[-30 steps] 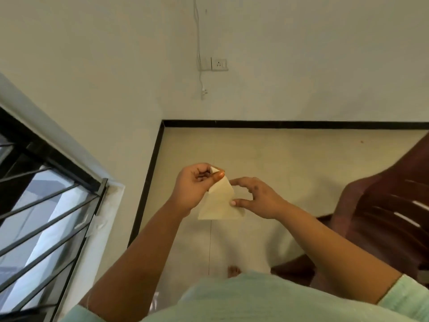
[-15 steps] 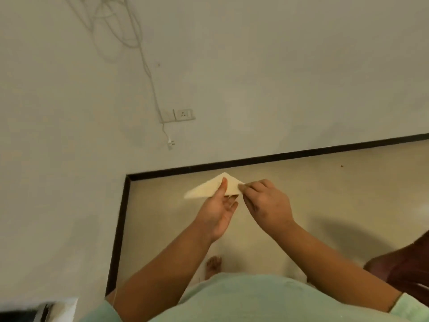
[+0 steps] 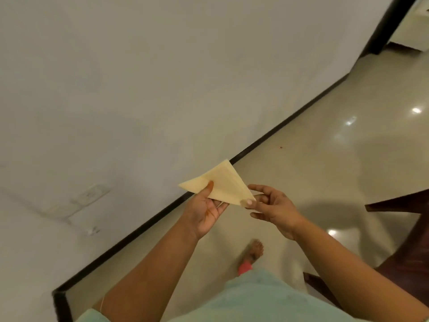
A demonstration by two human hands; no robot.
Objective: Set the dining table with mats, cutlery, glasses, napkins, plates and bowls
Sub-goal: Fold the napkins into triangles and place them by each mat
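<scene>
Pale yellow paper napkin (image 3: pixel 222 184), thin and soft, folded flat into a pointy triangle, held up in the air in front of the body, over the floor. Left hand (image 3: pixel 205 209) under the napkin, palm up, thumb pressed on top of the wide end. Right hand (image 3: pixel 271 206) half curled, thumb and finger pinching the sharp right corner. Smooth white wall (image 3: pixel 139 89) behind, with a black strip (image 3: pixel 267 140) along the bottom. Shiny cream tile floor (image 3: pixel 336 140) with bright light spots. Dark brown wooden chair (image 3: pixel 408 247) at the right edge. One bare foot (image 3: pixel 254 249) down below. Nothing between the hands and the napkin.
</scene>
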